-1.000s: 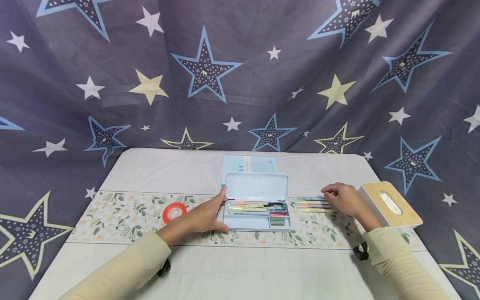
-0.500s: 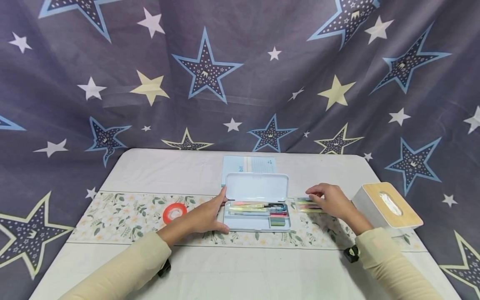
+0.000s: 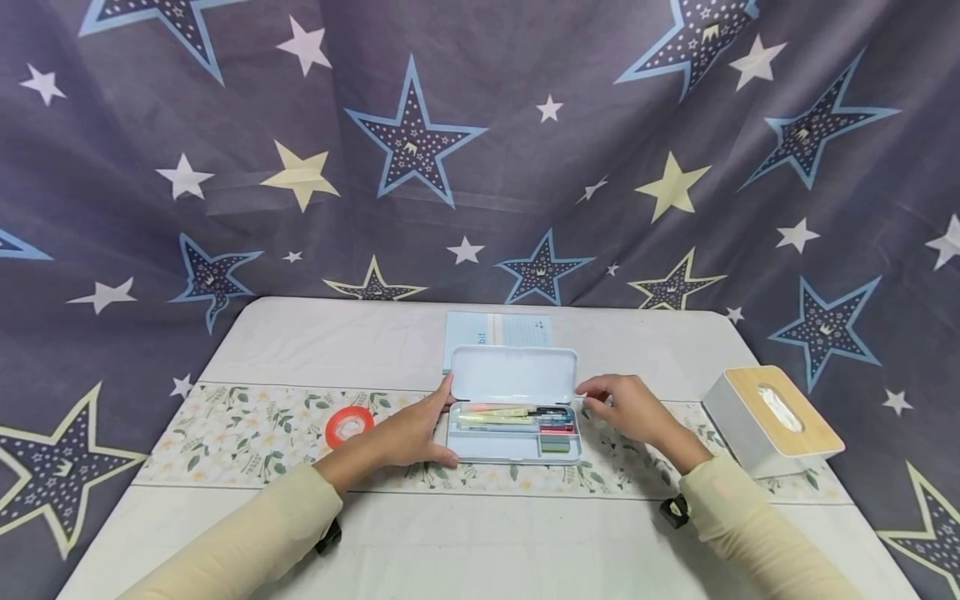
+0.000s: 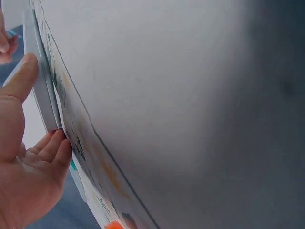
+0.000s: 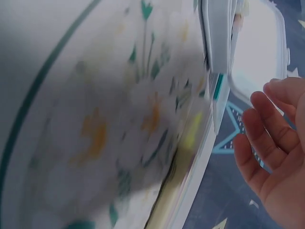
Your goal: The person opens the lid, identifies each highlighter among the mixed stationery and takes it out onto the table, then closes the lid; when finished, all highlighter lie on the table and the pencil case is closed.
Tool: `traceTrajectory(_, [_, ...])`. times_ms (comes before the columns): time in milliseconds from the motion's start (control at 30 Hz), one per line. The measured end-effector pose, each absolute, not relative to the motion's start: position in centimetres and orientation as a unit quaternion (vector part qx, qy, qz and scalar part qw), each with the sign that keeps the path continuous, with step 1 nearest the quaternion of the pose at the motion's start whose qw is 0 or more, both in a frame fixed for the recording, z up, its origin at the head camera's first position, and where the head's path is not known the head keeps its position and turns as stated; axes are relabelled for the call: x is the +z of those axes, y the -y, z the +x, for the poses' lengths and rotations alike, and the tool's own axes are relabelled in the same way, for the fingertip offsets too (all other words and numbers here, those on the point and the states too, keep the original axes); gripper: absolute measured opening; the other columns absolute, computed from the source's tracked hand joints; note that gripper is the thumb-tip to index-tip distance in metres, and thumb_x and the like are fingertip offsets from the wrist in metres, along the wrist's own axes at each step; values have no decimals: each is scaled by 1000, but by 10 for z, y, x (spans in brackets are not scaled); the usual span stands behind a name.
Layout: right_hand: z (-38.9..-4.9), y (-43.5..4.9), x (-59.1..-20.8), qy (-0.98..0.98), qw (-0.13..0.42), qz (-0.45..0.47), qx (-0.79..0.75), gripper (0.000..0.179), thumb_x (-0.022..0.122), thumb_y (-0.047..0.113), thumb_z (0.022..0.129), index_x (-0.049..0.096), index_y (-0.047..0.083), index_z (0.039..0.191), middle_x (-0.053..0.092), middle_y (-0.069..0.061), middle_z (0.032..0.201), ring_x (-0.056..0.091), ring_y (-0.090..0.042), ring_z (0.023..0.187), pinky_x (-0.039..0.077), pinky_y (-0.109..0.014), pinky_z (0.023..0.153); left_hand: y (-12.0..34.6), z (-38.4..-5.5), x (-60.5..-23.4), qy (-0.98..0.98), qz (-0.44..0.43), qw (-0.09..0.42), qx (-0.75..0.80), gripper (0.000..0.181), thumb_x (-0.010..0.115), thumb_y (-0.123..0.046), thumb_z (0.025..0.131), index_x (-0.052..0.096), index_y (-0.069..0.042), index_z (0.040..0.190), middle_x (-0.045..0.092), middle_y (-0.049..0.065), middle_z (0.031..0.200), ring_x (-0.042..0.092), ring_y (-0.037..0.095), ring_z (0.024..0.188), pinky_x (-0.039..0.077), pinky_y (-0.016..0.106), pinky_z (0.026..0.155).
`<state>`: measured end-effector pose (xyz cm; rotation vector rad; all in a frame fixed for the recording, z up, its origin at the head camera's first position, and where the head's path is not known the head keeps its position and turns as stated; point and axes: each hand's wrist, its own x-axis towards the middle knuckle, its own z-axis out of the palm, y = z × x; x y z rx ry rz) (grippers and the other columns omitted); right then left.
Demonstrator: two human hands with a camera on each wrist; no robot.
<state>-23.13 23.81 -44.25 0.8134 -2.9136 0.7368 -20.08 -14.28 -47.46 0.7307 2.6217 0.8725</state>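
A light-blue pencil case (image 3: 495, 447) lies on the table with its lid (image 3: 513, 373) raised. Inside it are several pens (image 3: 498, 414) and a small green block (image 3: 555, 443). My left hand (image 3: 411, 429) grips the case's left end, thumb at the front and fingers behind, as the left wrist view shows too. To the right of the case hovers my right hand (image 3: 626, 407), fingertips near the lid's right edge and fingers loosely bent with nothing seen between them. Coloured pens (image 5: 183, 152) lie below it, mostly hidden from the head view.
A red roll of tape (image 3: 349, 427) lies left of the left forearm. Behind the case is a light-blue notebook (image 3: 498, 327). A tissue box (image 3: 780, 412) with a wooden top stands at the right. A floral runner (image 3: 240, 433) crosses the white table.
My right hand has moved left from above the pens toward the raised lid. The left hand and the pencil case have stayed in place.
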Motion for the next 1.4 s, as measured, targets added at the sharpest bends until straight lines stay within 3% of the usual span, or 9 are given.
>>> traceTrajectory(533, [-234,-194,-444,926,-21,316,206,22,68,15,98,76,13,118,74,6,92,64,-3,79,54,-26,72,143,-202,-473,-906,258,146,302,137,87,-49,77,-12,-8,163,43,10,158,40,27,149,35,48,120])
traceTrajectory(967, [-238,-165,-444,919,-15,358,166,24,71,16,96,76,11,119,76,1,95,68,-8,83,56,-27,76,143,-201,-473,-904,260,143,308,137,88,-46,78,-12,-6,163,45,10,156,42,27,147,35,48,119])
traceTrajectory(1400, [-240,-157,-450,906,-1,394,154,16,72,15,95,81,14,109,77,0,100,71,-16,94,58,-36,86,143,-200,-474,-907,257,140,302,137,87,-48,78,-12,-7,163,45,9,157,42,26,147,36,48,119])
